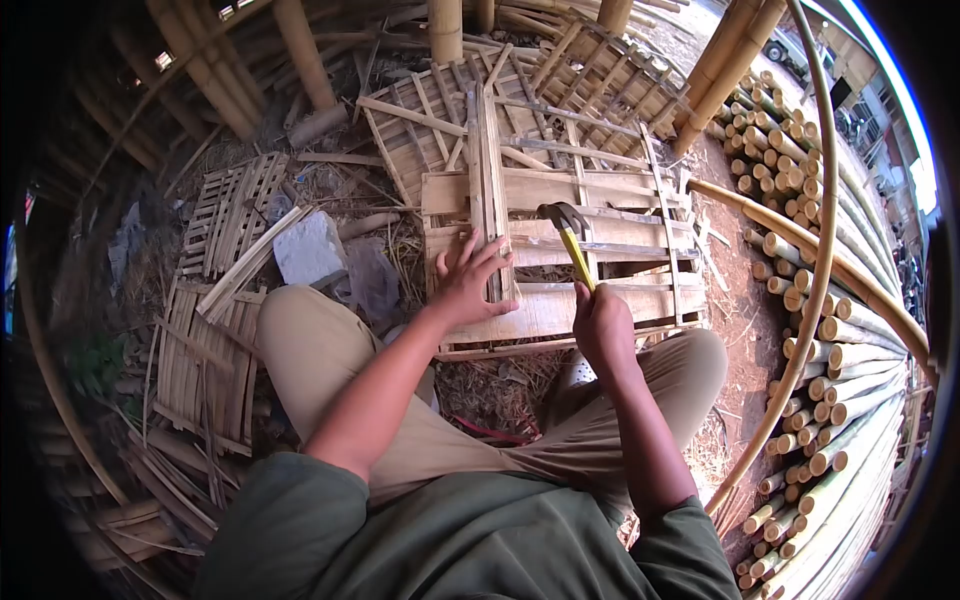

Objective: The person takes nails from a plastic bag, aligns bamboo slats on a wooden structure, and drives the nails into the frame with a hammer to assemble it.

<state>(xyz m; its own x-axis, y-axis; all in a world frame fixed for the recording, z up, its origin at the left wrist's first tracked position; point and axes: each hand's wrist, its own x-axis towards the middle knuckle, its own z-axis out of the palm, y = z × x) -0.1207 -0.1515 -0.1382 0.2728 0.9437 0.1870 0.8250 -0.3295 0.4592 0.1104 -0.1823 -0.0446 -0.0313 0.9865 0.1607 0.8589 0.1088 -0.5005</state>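
My right hand [604,322] is closed round the yellow handle of a claw hammer [571,240], its dark head raised or resting over the slatted bamboo panel; I cannot tell whether it touches. My left hand [468,283] lies with fingers spread across the near end of some long, narrow bamboo strips [488,190], pressing on them. These strips run away from me over the left part of the slatted bamboo panel [540,317], which lies in front of my knees. Thin crosspieces span the panel's wide slats. Any nail is too small to make out.
More slatted panels [410,120] lie behind the work, and others [205,345] lie at left. A pale block [309,250] sits left of the panel. Cut bamboo poles [835,380] are stacked at right, beside a curved bamboo pole [822,200]. Upright posts [444,35] stand behind.
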